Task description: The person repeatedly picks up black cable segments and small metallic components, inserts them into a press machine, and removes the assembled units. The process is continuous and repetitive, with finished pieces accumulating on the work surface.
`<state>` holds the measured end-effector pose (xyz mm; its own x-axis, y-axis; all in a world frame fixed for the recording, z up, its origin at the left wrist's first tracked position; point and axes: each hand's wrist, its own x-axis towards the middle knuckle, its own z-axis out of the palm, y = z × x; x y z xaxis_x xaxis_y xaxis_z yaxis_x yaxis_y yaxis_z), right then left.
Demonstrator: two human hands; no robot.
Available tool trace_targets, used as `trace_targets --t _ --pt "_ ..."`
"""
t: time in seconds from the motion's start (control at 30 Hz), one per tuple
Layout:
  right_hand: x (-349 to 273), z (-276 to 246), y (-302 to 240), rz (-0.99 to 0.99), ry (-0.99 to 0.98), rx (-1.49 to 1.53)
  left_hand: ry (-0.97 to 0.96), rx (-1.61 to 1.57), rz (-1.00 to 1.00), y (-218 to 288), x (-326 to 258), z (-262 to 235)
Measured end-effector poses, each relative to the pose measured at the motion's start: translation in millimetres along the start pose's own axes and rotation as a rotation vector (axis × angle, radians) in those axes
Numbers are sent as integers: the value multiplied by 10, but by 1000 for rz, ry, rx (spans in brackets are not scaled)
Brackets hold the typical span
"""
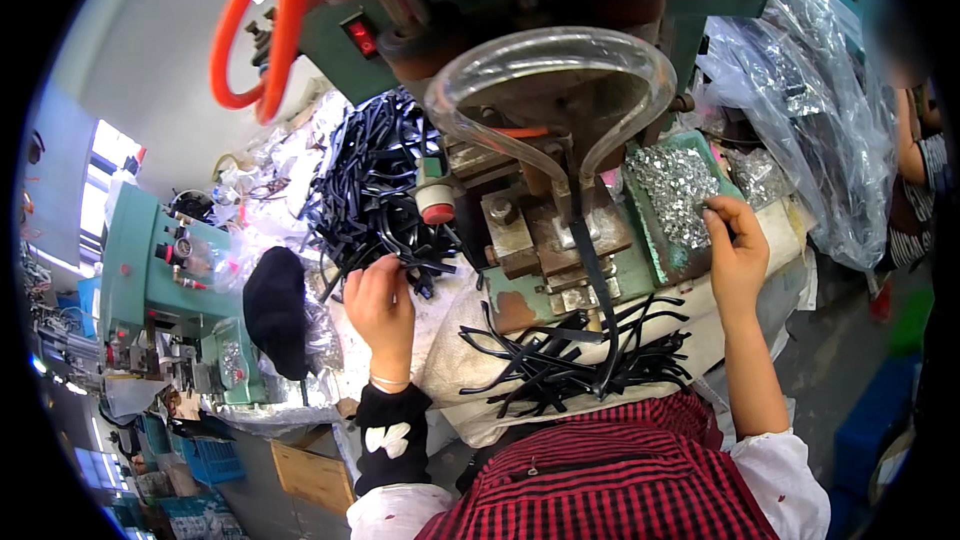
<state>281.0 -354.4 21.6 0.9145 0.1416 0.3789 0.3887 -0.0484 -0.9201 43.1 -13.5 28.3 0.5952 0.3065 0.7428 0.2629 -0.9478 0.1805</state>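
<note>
Black straps (575, 360) are piling nearest, finished. Her left hand (380, 305) is pinching one strap from the heap (375, 190) beside it; her right hand (735, 250) is picking clips (675, 195). Feeding the press (560, 240) likely follows.

Fingertips of the left hand (380, 302) — buried among the heaped black plastic strips (375, 190); grasp indeterminate. Item pinched at the right hand (735, 250) fingertips, beside the green tray of small silvery metal clips (672, 202) — too small to resolve. Co-worker at right: blurred, cut off.
</note>
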Motion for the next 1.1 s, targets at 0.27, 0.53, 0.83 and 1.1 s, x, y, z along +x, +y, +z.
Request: trace_targets --t 0.27,0.53,0.83,1.1 --pt "20 847 -763 -132 -256 129 -4 -591 -536 399 136 122" --pt "-99 977 -892 122 -262 475 119 -722 -379 947 289 -190" --pt "-170 739 -1215 19 -418 304 -42 -544 388 1547 508 -500" --pt "275 201 -9 -244 -211 -942 74 -576 581 1650 602 10"
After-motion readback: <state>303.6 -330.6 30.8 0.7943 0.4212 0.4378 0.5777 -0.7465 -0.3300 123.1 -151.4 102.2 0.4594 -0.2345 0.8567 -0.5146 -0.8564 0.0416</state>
